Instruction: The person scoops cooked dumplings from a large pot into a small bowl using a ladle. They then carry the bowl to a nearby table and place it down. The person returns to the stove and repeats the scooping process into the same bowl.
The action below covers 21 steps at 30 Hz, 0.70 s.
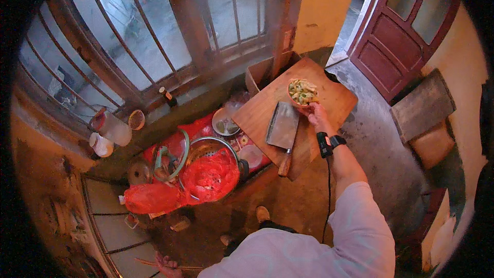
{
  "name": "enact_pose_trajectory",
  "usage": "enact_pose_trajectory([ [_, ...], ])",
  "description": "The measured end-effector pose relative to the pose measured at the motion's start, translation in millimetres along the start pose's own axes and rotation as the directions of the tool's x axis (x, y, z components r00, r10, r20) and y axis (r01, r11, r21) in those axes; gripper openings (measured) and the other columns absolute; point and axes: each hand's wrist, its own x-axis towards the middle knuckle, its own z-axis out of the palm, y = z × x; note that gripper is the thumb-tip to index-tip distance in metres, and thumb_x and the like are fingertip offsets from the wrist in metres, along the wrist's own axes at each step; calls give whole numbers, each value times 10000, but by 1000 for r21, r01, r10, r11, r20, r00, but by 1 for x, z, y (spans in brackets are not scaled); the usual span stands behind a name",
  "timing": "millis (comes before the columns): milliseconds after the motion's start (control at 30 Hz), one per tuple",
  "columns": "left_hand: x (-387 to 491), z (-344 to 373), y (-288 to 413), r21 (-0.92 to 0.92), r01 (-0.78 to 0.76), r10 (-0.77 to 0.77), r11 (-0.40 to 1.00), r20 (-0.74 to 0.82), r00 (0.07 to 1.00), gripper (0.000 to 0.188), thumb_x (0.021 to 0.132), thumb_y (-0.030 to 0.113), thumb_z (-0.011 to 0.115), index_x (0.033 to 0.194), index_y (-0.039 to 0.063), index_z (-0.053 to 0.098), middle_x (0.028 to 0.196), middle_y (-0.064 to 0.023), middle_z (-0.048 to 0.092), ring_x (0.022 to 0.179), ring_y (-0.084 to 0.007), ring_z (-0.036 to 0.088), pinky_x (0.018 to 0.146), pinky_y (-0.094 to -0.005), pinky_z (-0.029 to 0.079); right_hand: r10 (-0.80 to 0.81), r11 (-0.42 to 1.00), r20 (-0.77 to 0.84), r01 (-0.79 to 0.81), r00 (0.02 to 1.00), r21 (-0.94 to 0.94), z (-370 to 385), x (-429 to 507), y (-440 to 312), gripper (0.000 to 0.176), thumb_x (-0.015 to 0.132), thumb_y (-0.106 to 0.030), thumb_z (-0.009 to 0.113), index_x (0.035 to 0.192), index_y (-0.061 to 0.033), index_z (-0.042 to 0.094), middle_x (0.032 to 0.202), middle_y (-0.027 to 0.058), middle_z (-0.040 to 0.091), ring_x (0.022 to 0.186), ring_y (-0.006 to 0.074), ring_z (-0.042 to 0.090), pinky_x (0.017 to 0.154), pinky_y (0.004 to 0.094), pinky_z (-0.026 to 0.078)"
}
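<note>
My right hand grips the near rim of a bowl at the wooden cutting board. Chopped pale and green food fills the bowl. Left of that hand a cleaver lies flat on the board, its wooden handle towards me. At the bottom of the view, my left hand holds a pair of wooden chopsticks over a tiled surface. Part of this hand is blurred and dark.
A metal pot with a red plastic bag in it stands left of the board. Beside it are a glass lid, another red bag and a plate. Jars line the barred window's sill. A red door stands at right.
</note>
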Motion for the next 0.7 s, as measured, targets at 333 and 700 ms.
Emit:
enact_pose_trajectory([
  [333,-30,-28,-5,-10,-4,1,1000,-266,964,287,917,356,425,836,114,555,629,-27,524,369,-124,250,339,-281,256,-54,999,120,54,991,1,-24,-3,9,321,839,-8,456,1159,-21,433,1085,154,546,916,319,586,726,509,538],
  [700,-49,-137,-9,-201,37,-80,979,-211,974,410,856,518,483,878,126,600,552,-28,505,351,-139,296,321,-292,276,-95,995,50,96,994,-21,-19,-26,13,339,901,-49,397,1239,-59,383,1213,134,484,1028,327,546,848,505,496],
])
